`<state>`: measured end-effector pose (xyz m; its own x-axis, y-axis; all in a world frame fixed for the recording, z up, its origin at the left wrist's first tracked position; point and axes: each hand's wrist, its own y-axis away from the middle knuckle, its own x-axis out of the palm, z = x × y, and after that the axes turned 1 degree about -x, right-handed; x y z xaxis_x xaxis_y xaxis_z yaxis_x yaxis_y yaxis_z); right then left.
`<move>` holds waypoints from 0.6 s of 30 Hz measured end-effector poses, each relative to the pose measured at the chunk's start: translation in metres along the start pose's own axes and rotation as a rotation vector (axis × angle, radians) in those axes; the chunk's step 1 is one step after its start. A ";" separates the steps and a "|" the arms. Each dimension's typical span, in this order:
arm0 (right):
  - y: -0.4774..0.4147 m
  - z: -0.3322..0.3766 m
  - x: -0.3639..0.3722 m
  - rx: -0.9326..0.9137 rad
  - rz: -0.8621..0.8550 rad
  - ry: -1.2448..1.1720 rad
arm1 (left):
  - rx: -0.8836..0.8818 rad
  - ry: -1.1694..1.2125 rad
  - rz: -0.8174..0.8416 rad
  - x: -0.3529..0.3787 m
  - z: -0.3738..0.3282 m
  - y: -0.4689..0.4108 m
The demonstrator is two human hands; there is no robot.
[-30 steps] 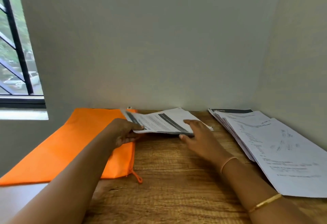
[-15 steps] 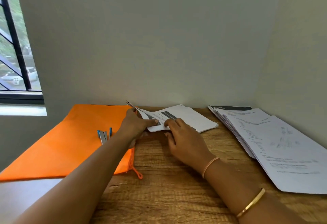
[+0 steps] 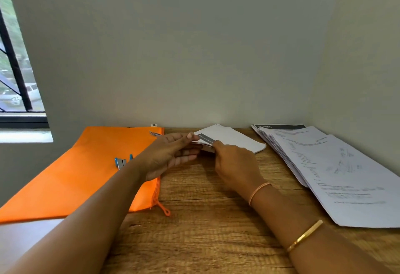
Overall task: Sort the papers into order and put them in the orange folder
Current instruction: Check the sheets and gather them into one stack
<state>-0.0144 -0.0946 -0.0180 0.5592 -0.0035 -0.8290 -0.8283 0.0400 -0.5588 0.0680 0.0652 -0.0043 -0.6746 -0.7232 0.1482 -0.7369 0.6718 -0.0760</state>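
The left grip (image 3: 171,154) and right grip (image 3: 236,165) are now pinched on the near corner of the small white grey-banded paper stack (image 3: 233,139), drawn rightward off the flat orange fabric zip folder (image 3: 75,178) at centre left; ordering is judged unfinished. A wood-grain surface (image 3: 205,230), grey walls (image 3: 194,46) and an upper-left window (image 3: 19,83) are seen.

Wood-grain tabletop (image 3: 205,230) against grey wall. Left hand (image 3: 171,154) pinches left edge of small white paper stack with dark header strip (image 3: 233,138); right hand (image 3: 236,165) grips same stack at its near corner. Flat orange fabric zip folder (image 3: 75,176) lies at 9 o'clock of hands, small blue-and-silver metal object (image 3: 122,162) on it. Fanned pile of printed white sheets (image 3: 335,165) at 3 o'clock. Thin gold bangle (image 3: 305,235) on right forearm.
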 end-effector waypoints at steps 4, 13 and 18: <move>0.001 -0.004 0.000 0.011 -0.010 -0.007 | 0.028 -0.028 0.032 0.002 0.001 0.000; 0.002 -0.001 -0.001 -0.033 0.005 0.018 | 0.030 -0.088 -0.012 0.001 0.001 0.001; 0.002 0.002 -0.002 -0.055 -0.023 0.024 | 0.008 -0.121 -0.002 0.005 0.001 0.002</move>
<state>-0.0171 -0.0924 -0.0179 0.5777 -0.0278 -0.8158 -0.8162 -0.0156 -0.5775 0.0634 0.0632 -0.0044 -0.6729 -0.7393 0.0279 -0.7385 0.6690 -0.0838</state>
